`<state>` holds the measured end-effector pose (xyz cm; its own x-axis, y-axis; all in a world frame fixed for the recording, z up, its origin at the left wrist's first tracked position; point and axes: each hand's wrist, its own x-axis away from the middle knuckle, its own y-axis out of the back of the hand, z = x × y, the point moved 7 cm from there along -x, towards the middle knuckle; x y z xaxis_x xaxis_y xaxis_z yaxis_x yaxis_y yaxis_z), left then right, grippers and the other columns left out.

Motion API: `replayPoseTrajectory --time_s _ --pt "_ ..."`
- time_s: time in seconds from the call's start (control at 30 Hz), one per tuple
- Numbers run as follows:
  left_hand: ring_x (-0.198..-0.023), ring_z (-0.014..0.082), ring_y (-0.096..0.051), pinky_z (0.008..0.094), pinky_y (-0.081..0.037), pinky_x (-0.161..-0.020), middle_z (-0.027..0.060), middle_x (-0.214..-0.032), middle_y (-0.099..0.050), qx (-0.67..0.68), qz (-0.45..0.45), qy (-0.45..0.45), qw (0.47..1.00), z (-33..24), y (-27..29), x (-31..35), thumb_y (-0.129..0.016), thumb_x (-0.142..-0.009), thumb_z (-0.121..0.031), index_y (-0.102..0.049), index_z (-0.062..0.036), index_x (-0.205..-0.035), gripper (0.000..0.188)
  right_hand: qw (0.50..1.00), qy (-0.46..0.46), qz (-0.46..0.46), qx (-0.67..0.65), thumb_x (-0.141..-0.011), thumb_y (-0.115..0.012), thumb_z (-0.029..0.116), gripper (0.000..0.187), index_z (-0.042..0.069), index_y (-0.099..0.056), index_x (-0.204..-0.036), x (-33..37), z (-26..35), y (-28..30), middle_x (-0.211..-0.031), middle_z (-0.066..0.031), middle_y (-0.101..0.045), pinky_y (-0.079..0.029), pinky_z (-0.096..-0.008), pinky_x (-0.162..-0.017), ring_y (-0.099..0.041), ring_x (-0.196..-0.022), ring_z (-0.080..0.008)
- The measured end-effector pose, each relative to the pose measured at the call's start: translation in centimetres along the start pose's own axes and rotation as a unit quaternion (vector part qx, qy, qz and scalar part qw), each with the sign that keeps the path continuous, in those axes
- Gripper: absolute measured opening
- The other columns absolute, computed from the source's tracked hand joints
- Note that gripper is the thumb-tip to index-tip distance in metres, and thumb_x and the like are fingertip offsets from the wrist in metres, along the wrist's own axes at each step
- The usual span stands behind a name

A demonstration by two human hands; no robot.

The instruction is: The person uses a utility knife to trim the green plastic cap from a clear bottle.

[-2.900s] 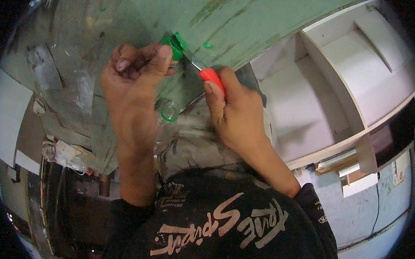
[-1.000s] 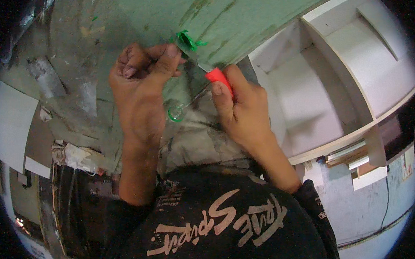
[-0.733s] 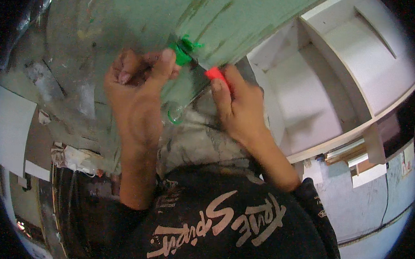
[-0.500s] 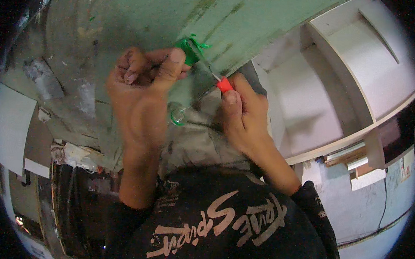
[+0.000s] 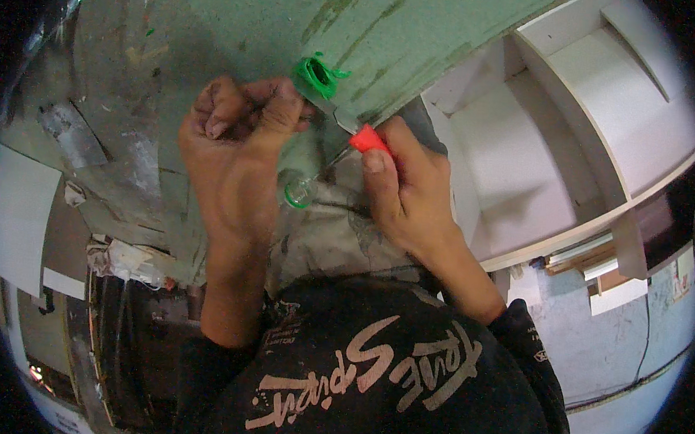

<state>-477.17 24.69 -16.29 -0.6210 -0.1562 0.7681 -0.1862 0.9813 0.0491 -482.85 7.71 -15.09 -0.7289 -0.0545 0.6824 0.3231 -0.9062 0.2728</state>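
Head view: the left hand (image 5: 239, 131) is closed, fingertips pinching a green cap (image 5: 316, 76). Just to its right, the right hand (image 5: 410, 193) is wrapped around a red-handled knife (image 5: 350, 129), blade touching the cap. A clear bottle (image 5: 310, 186) lies below, between both. Best cut away from the pinching fingers, with light pressure

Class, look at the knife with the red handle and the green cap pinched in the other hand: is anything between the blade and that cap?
Nothing visible. The right hand grips the red-handled knife, and its blade runs straight up to the green cap pinched by the left hand. The blade tip appears to meet the cap's lower edge with no other object between.
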Motion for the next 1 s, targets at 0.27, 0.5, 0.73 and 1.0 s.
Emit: replayPoseTrajectory --time_s 0.27,0.5,0.73,1.0 --pt "-0.075 0.0145 -0.063 0.0295 -0.053 -0.072 0.0125 -0.084 -0.069 -0.006 0.003 -0.002 1.000 -0.18 -0.26 0.09 -0.075 -0.088 -0.004 -0.033 -0.0132 -0.072 0.046 1.000 0.011 -0.012 0.014 -0.095 -0.064 0.029 0.025 0.006 -0.054 -0.094 0.04 0.16 0.37 -0.070 -0.0185 -0.060 -0.045 -0.0437 -0.052 -0.062 -0.060 -0.0387" --pt "-0.076 0.0148 -0.064 0.0291 -0.052 -0.074 0.0116 -0.086 -0.069 0.001 0.007 -0.001 1.000 0.29 -0.09 -0.08 -0.075 -0.087 -0.003 -0.034 -0.0133 -0.072 0.045 0.998 0.016 -0.036 0.044 -0.094 -0.066 0.032 0.028 0.006 -0.054 -0.093 0.19 0.18 0.20 -0.071 -0.0182 -0.061 -0.046 -0.0457 -0.052 -0.062 -0.062 -0.0396" --pt "-0.076 0.0149 -0.063 0.0300 -0.052 -0.076 0.0111 -0.086 -0.068 0.014 0.007 0.006 1.000 0.39 0.01 -0.11 -0.074 -0.086 0.001 -0.034 -0.0140 -0.072 0.045 0.998 0.016 -0.036 0.050 -0.094 -0.064 0.034 0.030 0.007 -0.053 -0.092 0.24 -0.04 -0.04 -0.071 -0.0194 -0.061 -0.047 -0.0469 -0.053 -0.063 -0.063 -0.0407" --pt "-0.075 0.0153 -0.063 0.0295 -0.051 -0.074 0.0122 -0.087 -0.069 -0.003 0.004 0.020 1.000 0.47 0.16 -0.33 -0.075 -0.085 0.000 -0.034 -0.0143 -0.072 0.046 0.998 -0.009 -0.023 0.058 -0.095 -0.063 0.034 0.029 0.007 -0.052 -0.094 0.76 -0.48 -0.40 -0.071 -0.0201 -0.061 -0.046 -0.0475 -0.053 -0.062 -0.063 -0.0416"
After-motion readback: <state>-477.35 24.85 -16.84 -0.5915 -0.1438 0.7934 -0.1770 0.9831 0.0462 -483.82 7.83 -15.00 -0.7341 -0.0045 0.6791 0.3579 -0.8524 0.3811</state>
